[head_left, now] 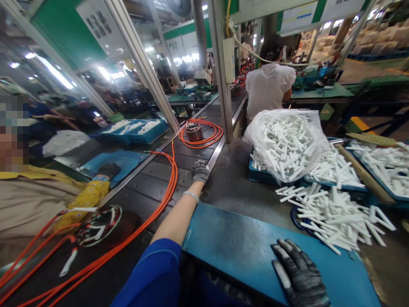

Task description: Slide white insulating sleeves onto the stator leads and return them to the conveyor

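The gloved left hand [200,172] curls its fingers beside the metal rail [217,152], any grip impossible to tell; the gloved right hand [302,273], loosely open and empty, is over the blue mat [230,226]. From the left, a wound stator [194,133] ringed by orange cable [217,137] sits at twelve o'clock; from the right, white tubes [338,217] lie heaped at one o'clock.

The right glove [302,273] looks like matt cloth, the cables [173,183] like smooth plastic, the bag [319,147] glossy plastic, the rail [216,155] shiny metal.

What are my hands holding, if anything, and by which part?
Nothing visible: the right hand is open over the mat; the left hand shows nothing, but its palm is hidden.
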Motion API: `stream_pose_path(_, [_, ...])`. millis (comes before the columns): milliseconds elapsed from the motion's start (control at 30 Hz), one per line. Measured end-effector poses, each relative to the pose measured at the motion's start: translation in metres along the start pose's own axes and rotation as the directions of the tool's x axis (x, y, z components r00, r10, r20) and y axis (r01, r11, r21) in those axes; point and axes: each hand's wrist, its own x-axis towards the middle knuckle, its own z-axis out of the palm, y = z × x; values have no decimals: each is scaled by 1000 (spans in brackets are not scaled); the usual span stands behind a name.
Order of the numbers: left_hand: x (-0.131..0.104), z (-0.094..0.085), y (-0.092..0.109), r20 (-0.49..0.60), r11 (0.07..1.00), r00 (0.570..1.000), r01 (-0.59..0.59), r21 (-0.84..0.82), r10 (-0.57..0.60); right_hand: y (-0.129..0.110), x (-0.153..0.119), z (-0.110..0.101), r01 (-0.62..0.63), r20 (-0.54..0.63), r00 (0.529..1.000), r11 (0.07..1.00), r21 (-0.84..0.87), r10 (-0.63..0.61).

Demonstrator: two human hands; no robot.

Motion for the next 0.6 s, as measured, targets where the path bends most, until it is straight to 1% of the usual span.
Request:
stream_pose_path(367, [9,19,-7,11,1000,1000,24,20,-24,1,-3,2,-13,29,999,999,37,12])
stream_pose_path(600, [14,25,-14,0,998,1000,19,55,-19,-1,3,-3,-15,20,1000,999,31,15])
